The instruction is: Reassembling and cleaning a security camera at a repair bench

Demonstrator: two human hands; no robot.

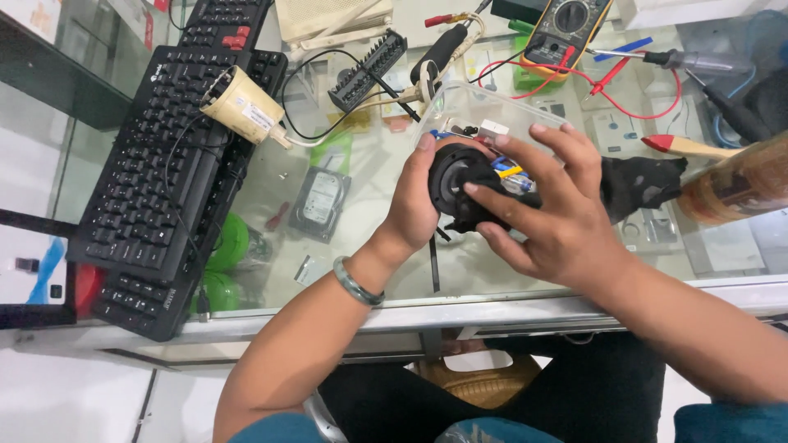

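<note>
Both hands over glass desk (361, 246), near its front edge. Left hand (410, 205) clenched round black round part (455, 184), thumb up on rim. Right hand (554, 217) spread over part's right side, fingertips pressing it. Just behind part: clear plastic box (484, 107). Further back: multimeter (566, 25). Left of part: black keyboard (164, 172) w/ beige camera (242, 102) on top

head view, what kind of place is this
Probably an electronics repair bench: a multimeter with red leads, a screwdriver bit set and a bare hard drive lie around both hands, which hold a round black part.
</note>
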